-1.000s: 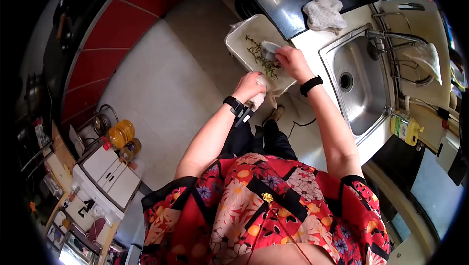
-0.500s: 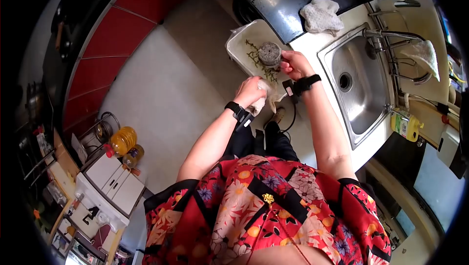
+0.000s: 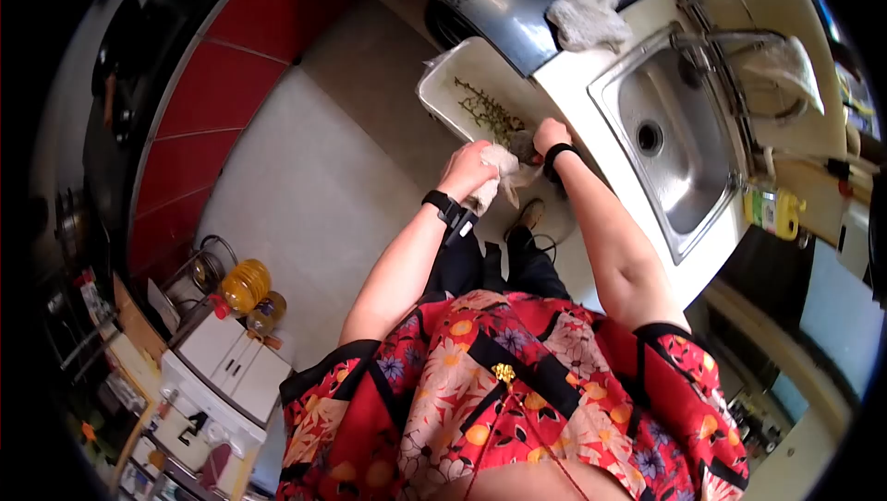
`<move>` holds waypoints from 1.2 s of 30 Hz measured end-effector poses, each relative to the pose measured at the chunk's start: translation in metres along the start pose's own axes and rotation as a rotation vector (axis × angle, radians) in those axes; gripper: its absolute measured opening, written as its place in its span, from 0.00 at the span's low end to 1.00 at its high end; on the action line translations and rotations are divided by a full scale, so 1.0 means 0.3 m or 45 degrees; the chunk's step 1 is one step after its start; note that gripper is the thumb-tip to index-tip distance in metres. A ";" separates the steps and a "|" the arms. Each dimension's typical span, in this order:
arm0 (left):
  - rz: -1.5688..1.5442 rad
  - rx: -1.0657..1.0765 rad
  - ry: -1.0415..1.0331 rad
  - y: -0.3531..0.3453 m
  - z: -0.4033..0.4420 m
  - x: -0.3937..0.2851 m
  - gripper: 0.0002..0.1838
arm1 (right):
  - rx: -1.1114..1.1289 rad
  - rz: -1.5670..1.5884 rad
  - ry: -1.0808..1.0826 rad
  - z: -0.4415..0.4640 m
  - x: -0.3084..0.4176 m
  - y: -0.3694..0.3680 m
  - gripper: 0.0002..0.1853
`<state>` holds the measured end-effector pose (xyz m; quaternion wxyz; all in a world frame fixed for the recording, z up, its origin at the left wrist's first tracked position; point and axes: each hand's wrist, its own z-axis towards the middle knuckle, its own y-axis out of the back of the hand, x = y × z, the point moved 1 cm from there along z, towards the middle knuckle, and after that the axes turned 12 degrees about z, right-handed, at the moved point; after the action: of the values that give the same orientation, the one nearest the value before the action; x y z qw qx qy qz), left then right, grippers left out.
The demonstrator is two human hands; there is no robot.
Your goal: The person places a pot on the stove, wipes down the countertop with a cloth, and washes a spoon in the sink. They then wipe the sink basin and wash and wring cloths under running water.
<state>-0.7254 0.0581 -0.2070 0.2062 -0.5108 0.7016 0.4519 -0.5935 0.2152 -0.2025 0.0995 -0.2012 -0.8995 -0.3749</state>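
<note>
My left hand (image 3: 467, 169) is closed around a crumpled white cloth (image 3: 501, 160), part of which hangs below the fingers. My right hand (image 3: 553, 134) grips a round grey cup-like thing (image 3: 522, 143), perhaps a sink strainer basket; it is tipped and mostly hidden by the hand and the cloth. Both hands are at the near end of a white bin (image 3: 432, 84). Green stems and leaves (image 3: 488, 108) lie inside the bin, just beyond the grey cup.
To the right, a steel sink (image 3: 667, 178) with a tap is set in the white counter (image 3: 577, 99). A white rag (image 3: 588, 17) lies by the black stove top (image 3: 517, 2). Oil bottles (image 3: 247, 285) stand on a cabinet at left. A yellow bottle (image 3: 781, 211) is beyond the sink.
My right hand has turned over and come nearer to me, tipping the grey cup, whose round face no longer shows. More green stems are visible in the bin. My left hand keeps the cloth.
</note>
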 end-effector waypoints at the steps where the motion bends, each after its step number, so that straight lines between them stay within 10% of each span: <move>1: -0.034 0.015 0.002 0.008 0.005 -0.002 0.31 | -0.197 -0.343 0.133 -0.002 -0.023 -0.015 0.11; 3: 0.010 -0.004 0.000 -0.002 0.009 0.002 0.31 | -0.174 -0.378 0.322 -0.060 0.057 0.005 0.12; 7: -0.133 0.105 -0.040 0.016 -0.004 0.010 0.33 | 0.141 0.886 0.517 -0.162 0.087 0.157 0.12; 11: -0.329 0.419 -0.133 0.061 -0.046 -0.039 0.30 | -0.180 0.396 1.311 -0.321 0.031 0.352 0.06; 15: -0.497 0.532 -0.136 0.072 -0.122 -0.157 0.31 | -0.451 0.174 1.489 -0.371 -0.092 0.516 0.08; 19: -0.675 0.595 -0.115 0.068 -0.187 -0.321 0.32 | -0.613 0.140 1.362 -0.289 -0.279 0.658 0.07; 26: -0.738 0.618 -0.064 -0.015 -0.209 -0.510 0.36 | -0.617 0.398 0.358 0.094 -0.697 0.898 0.10; 36: -0.793 0.378 -0.001 -0.119 -0.250 -0.689 0.37 | -0.247 0.132 0.344 0.442 -0.888 0.719 0.19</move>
<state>-0.5990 0.1019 -0.0291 0.4064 -0.6648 0.5700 0.2605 -0.2635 0.3708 -0.2463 0.2187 -0.2038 -0.8259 -0.4780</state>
